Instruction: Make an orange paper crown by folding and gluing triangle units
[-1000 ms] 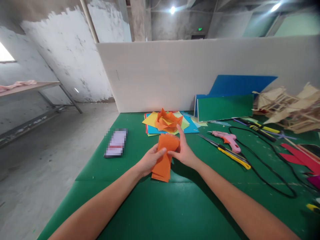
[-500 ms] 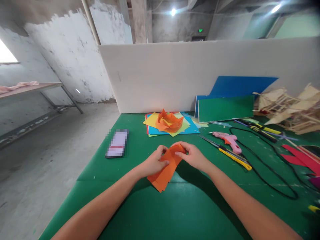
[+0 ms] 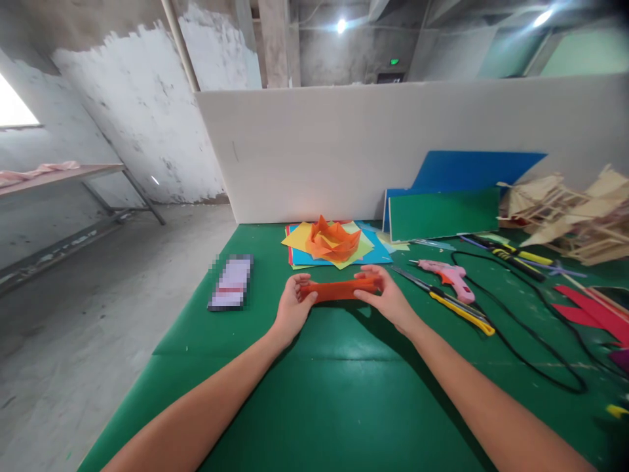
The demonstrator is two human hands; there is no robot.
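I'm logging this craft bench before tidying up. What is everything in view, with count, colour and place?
folded paper: one, orange, held edge-on between both hands
paper flower: one, orange, on the paper stack
paper stack: several sheets, yellow, blue, red, green, far centre of the table
table: one, green cover
blurred flat object: one, left of the hands
glue gun: one, pink, right of the hands
utility knife: one, yellow and black, beside the glue gun
cable: one, black, right
boards: two, blue and green, leaning on the white panel
stick model: pale wood, far right
left hand: grips the paper's left end
right hand: grips its right end
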